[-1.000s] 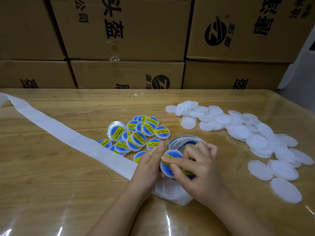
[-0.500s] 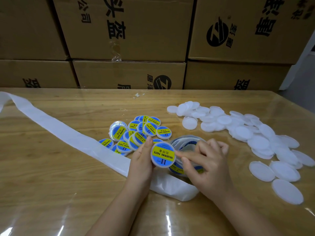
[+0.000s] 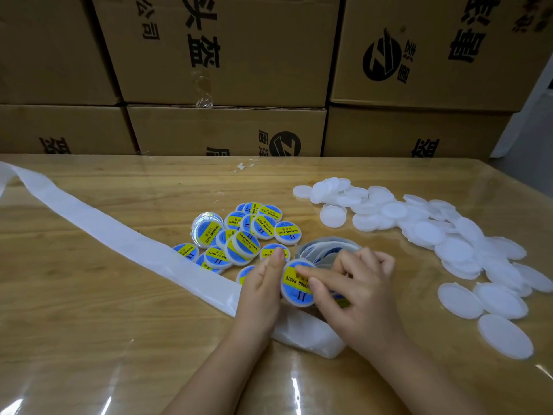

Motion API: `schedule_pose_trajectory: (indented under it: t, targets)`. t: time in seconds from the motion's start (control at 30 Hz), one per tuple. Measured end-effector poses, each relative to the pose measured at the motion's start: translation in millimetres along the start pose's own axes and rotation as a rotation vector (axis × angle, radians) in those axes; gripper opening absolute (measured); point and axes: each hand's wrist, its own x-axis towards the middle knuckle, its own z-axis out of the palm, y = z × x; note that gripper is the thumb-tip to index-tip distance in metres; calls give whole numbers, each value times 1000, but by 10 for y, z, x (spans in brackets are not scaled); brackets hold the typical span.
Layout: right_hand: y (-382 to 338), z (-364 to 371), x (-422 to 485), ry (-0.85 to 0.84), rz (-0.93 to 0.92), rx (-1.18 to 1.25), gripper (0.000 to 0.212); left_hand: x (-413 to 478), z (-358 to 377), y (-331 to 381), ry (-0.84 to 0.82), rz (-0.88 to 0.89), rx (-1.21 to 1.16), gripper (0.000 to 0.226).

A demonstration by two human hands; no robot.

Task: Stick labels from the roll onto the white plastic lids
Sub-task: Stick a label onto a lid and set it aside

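My left hand (image 3: pixel 263 290) holds a white lid with a blue and yellow label (image 3: pixel 294 287) by its left edge, tilted up toward me. My right hand (image 3: pixel 353 292) lies across that lid, its forefinger and thumb pressing on the label face. Just behind the hands sits the label roll (image 3: pixel 324 251), partly hidden by my right fingers. A pile of labelled lids (image 3: pixel 245 232) lies to the left of the roll. Several plain white lids (image 3: pixel 434 232) spread over the right side of the table.
A long strip of white backing paper (image 3: pixel 98 223) runs from the far left edge down under my hands. Stacked brown cardboard boxes (image 3: pixel 221 55) stand right behind the wooden table (image 3: pixel 89 339), which has a glossy transparent cover.
The labelled lid has tipped back down from facing me, and my right hand has moved left over it, its fingers now pressing on the label.
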Motion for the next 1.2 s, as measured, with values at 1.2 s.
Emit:
schedule_pose_trajectory:
  t: [1.2]
  targets:
    - [32, -40, 17, -75, -32, 106, 22, 50, -72, 37, 81, -25, -4, 44]
